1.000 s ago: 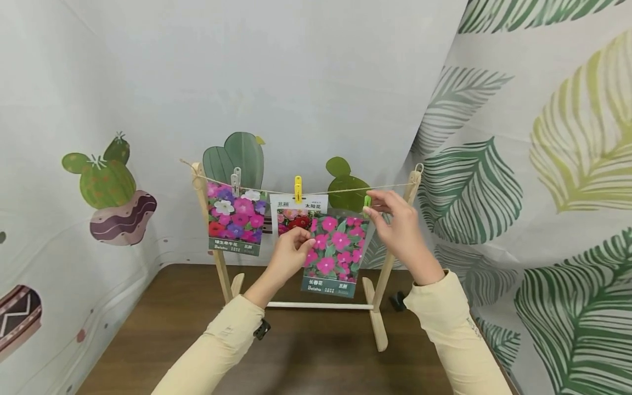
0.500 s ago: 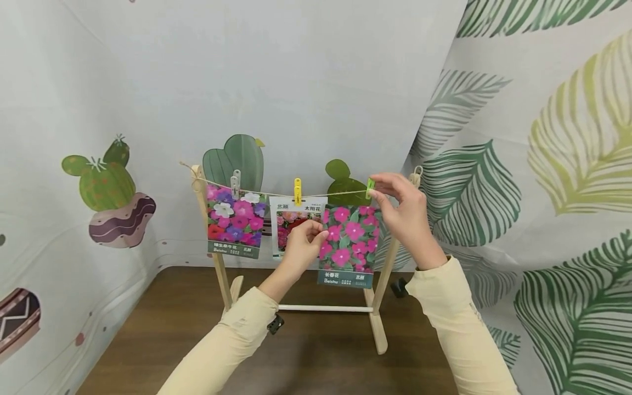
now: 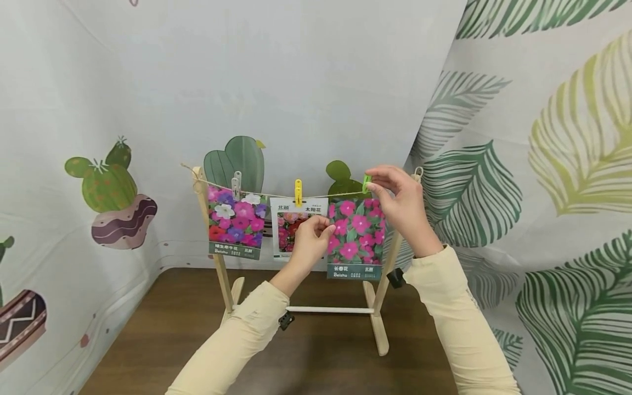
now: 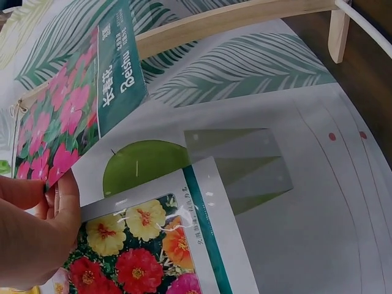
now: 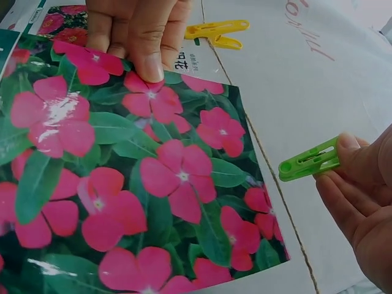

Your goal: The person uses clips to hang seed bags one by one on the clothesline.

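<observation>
My left hand [image 3: 310,240] pinches the left edge of a seed packet [image 3: 356,236] with pink flowers, upright with its top edge at the twine [image 3: 340,194]. In my right hand [image 3: 401,200] a green clothespin [image 5: 309,160] is pinched between thumb and fingers. The right wrist view shows the clothespin's tip beside the twine, apart from the packet. Behind my left hand hangs a white-bordered packet [image 4: 138,251] under a yellow clothespin [image 3: 298,192]. Farther left, a packet of mixed flowers [image 3: 236,221] hangs from a grey clothespin [image 3: 236,185].
The twine runs between two wooden posts [image 3: 217,263] of a rack with a white crossbar [image 3: 331,310] low down. It stands on a brown wooden table [image 3: 326,356]. Printed fabric [image 3: 345,88] with cactus and leaf patterns hangs behind and at the right.
The pink-flower packet has moved right and up to the twine, and straightened, with my left hand still pinching it. My right hand has raised the green clothespin to twine height.
</observation>
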The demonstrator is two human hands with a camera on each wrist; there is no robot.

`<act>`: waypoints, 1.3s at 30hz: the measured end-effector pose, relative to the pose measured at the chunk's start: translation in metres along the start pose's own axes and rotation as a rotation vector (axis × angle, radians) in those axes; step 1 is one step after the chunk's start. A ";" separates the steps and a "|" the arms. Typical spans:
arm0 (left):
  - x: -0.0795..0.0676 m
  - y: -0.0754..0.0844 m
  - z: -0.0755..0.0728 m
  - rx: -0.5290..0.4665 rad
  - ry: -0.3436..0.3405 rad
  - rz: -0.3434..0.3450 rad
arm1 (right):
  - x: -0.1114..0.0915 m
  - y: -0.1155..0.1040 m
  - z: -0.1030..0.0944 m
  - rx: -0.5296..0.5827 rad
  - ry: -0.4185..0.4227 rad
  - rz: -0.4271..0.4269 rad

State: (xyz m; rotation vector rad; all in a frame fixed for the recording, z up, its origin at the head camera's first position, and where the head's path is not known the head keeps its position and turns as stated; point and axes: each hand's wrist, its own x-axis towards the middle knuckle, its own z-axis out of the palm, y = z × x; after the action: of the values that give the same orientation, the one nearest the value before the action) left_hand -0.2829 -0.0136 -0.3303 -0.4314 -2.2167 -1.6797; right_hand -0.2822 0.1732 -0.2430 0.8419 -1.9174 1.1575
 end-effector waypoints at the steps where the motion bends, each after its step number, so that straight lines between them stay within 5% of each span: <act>1: 0.000 0.001 0.001 0.006 0.003 0.002 | 0.000 0.001 0.000 0.004 -0.004 0.002; 39: 0.001 0.008 0.006 -0.047 0.082 0.032 | -0.001 0.008 0.002 -0.113 -0.136 0.226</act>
State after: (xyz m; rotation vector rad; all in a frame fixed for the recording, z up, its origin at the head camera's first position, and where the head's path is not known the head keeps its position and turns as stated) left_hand -0.2813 -0.0062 -0.3247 -0.4001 -2.1053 -1.7043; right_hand -0.2887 0.1745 -0.2480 0.6705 -2.2131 1.1334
